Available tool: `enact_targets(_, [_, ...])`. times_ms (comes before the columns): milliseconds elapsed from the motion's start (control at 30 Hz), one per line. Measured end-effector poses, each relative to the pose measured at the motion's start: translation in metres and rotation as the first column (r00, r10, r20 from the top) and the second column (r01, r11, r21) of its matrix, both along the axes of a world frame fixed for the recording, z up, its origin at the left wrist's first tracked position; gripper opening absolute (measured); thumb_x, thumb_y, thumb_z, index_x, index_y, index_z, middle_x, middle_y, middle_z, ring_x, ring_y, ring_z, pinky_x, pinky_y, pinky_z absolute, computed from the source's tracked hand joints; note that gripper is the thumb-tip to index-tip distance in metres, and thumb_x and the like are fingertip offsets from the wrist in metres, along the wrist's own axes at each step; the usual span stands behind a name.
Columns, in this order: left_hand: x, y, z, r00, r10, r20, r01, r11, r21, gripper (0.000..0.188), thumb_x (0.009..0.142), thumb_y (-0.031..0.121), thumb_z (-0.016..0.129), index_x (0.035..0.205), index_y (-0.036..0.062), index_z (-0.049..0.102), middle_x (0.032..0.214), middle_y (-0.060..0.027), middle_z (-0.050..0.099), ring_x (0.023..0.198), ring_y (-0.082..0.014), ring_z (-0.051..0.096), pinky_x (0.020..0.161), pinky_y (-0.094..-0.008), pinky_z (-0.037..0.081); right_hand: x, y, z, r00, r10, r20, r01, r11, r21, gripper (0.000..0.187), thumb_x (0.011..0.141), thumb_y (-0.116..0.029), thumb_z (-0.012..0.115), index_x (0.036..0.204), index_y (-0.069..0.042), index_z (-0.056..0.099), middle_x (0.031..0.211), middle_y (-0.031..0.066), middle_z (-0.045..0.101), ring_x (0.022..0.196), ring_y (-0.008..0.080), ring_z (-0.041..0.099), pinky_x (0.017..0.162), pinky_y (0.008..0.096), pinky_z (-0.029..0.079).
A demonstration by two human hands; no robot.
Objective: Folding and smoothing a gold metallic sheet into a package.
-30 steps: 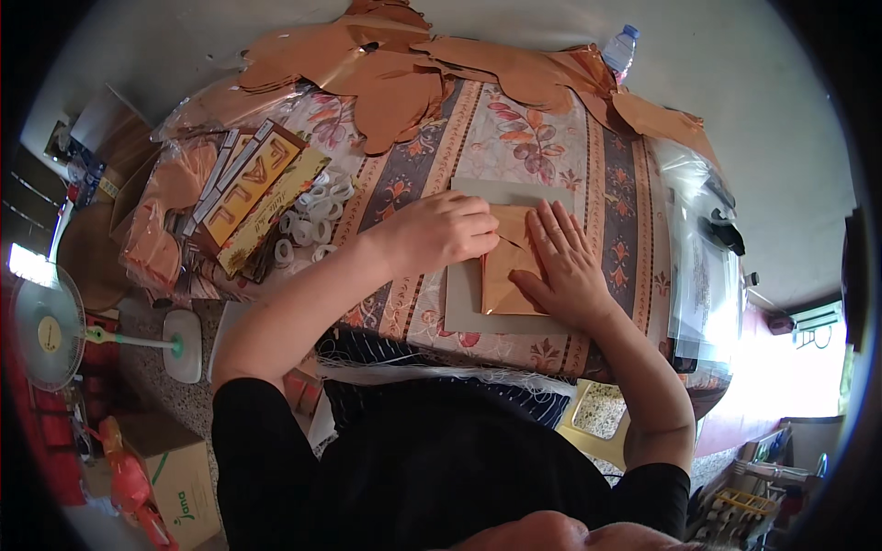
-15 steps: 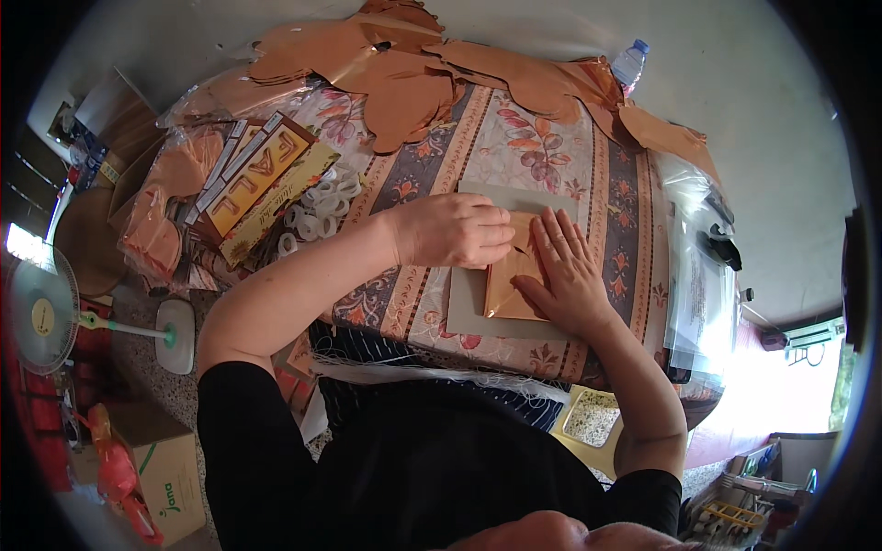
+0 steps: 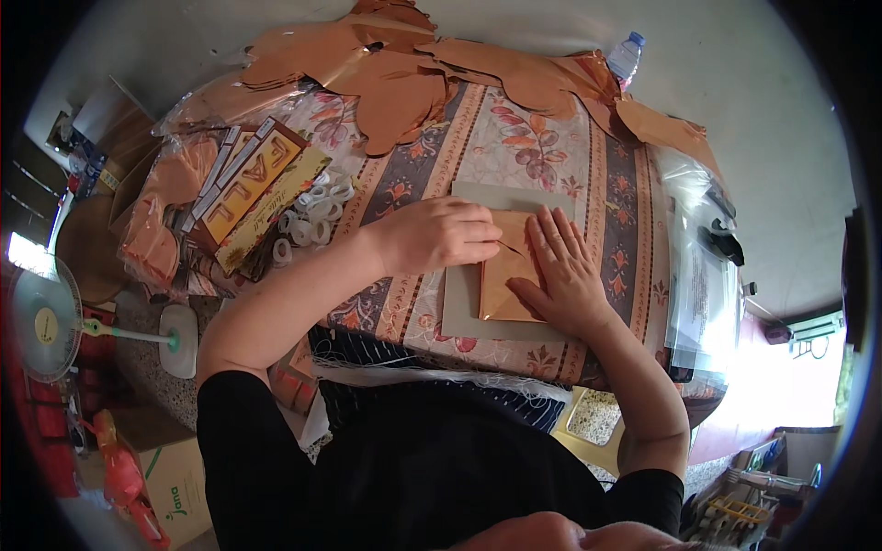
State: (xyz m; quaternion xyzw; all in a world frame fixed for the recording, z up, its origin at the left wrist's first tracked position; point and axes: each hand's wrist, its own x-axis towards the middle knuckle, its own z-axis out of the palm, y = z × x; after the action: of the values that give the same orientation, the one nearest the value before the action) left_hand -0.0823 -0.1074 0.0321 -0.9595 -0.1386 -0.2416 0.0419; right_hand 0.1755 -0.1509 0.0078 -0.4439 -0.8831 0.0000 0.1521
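- worktop (image 3: 528, 174) is covered by one floral, striped cloth (image 3: 404, 308); along its far edge, copper-coloured cut-outs (image 3: 400, 96) are heaped in overlapping stacks that cannot be counted.
- one clear bottle (image 3: 625, 60) with a blue cap is stood near the far edge, right of centre; one fan (image 3: 46, 326) is seen at far left.
- on the left, printed cards (image 3: 257, 188) are overlapped beside a cluster of white rings (image 3: 322, 211), too crowded to be counted.
- one grey board (image 3: 459, 317) is laid on the cloth near the front edge, and one copper-coloured packet (image 3: 510, 289) is rested on it.
- the packet is flat, rectangular and shiny, with a thin dark line across its upper part.
- the right hand (image 3: 565, 275) is laid flat on the packet's right side, fingers straight, thumb spread wide.
- the left hand (image 3: 450, 234) is held at the packet's upper left, fingers bunched narrow; whether anything is gripped cannot be told.
- both elbows are bent, the hands being set near each other.
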Motion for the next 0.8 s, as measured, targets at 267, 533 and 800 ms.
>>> enact_targets(267, [0.007,0.007,-0.008,0.999,-0.040,-0.010,0.041,0.976,0.212,0.015,0.077,0.014,0.064,0.092,0.0093,0.063,0.090,0.0003,0.060,0.094,-0.0149,0.060,0.078,-0.0291,0.053,0.000,-0.001,-0.002,1.000,-0.015,0.015,0.016,0.997,-0.070,0.080,0.089,-0.046,0.059,0.149,-0.001,0.029,0.154,0.0211,0.027,0.145,0.0362,0.021,0.118,0.0449,0.015])
enact_targets(533, [0.007,-0.001,-0.024,0.979,0.101,0.175,-0.089,0.993,-0.077,0.019,0.082,0.022,0.070,0.097,0.0123,0.062,0.076,-0.0021,0.061,0.071,-0.0196,0.063,0.064,-0.0320,0.053,0.002,0.001,-0.002,1.000,-0.006,0.026,0.007,0.999,-0.041,0.080,0.089,-0.044,0.058,0.149,-0.001,0.028,0.154,0.0219,0.027,0.145,0.0364,0.020,0.119,0.0447,0.015])
enact_targets(800, [0.008,-0.010,-0.011,0.971,0.219,0.096,-0.132,0.825,-0.549,0.022,0.083,0.011,0.069,0.103,0.0086,0.059,0.089,-0.0055,0.063,0.083,-0.0242,0.064,0.074,-0.0338,0.052,0.002,0.001,0.000,1.000,-0.003,0.029,0.005,0.998,-0.067,0.082,0.088,-0.045,0.058,0.149,-0.001,0.027,0.155,0.0216,0.025,0.145,0.0365,0.020,0.119,0.0447,0.015])
